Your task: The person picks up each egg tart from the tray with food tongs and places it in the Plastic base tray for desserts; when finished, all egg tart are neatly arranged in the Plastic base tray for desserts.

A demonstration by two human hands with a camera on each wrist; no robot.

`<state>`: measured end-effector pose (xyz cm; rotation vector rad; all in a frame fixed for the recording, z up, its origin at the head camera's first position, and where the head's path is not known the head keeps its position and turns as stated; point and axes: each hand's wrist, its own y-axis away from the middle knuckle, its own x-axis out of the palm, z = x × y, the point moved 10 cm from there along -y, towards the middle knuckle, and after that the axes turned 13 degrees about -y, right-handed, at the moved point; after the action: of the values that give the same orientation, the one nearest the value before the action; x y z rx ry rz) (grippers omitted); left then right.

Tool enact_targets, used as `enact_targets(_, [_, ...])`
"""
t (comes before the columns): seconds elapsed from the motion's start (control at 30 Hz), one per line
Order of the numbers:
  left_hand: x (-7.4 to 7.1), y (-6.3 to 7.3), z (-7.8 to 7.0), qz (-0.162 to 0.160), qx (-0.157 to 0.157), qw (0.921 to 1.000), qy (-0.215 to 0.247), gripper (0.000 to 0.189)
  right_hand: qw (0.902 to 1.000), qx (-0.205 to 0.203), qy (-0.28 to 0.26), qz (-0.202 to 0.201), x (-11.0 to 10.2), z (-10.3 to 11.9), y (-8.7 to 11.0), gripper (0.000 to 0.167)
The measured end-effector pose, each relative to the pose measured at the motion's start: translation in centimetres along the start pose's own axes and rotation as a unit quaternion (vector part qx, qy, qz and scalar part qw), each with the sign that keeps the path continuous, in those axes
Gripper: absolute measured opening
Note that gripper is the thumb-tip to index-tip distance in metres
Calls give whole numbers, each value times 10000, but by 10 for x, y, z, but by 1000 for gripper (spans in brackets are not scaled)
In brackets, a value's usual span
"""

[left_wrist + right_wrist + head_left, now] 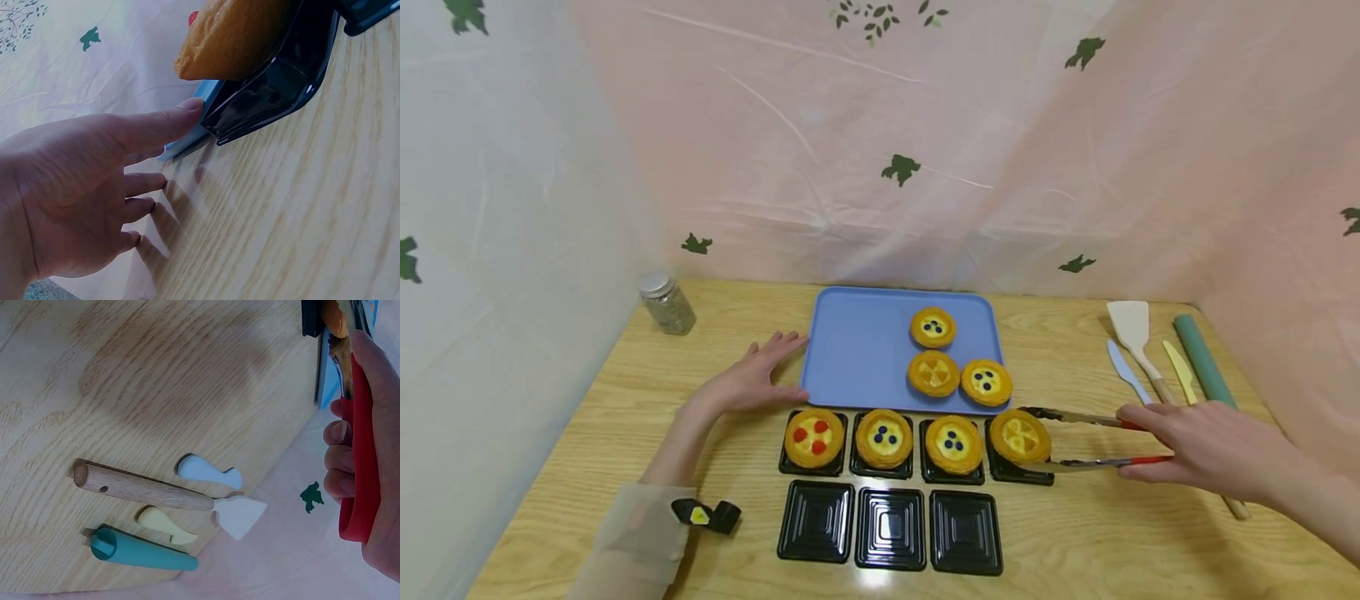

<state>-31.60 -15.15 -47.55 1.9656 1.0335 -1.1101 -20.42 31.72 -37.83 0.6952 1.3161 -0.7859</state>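
Observation:
My right hand (1210, 446) grips red-handled tongs (365, 450). In the head view the tongs' tips lie on either side of an egg tart with yellow fruit wedges (1020, 436), which sits on the rightmost small black tray (1037, 477). Whether the tips squeeze it I cannot tell. My left hand (748, 379) has its fingers stretched out, thumb and fingertips at the left edge of the blue tray (857, 350). On that tray are two blueberry tarts (933, 327) and one fruit-wedge tart (933, 373). A red-berry tart (814, 437) stands near the left hand.
Two more blueberry tarts (884, 438) fill the middle black trays. Three black trays (816, 521) in front hold nothing. A glass jar (667, 304) stands back left. To the right lie a spatula (1129, 323), a blue knife (1126, 371), a yellow knife (1180, 371) and a green roll (1205, 358).

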Motion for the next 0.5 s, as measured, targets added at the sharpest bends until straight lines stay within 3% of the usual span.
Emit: enact_targets(0.5, [0, 0, -1, -15, 24, 10000, 29, 93, 9997, -10, -223, 94, 1, -2, 4, 38])
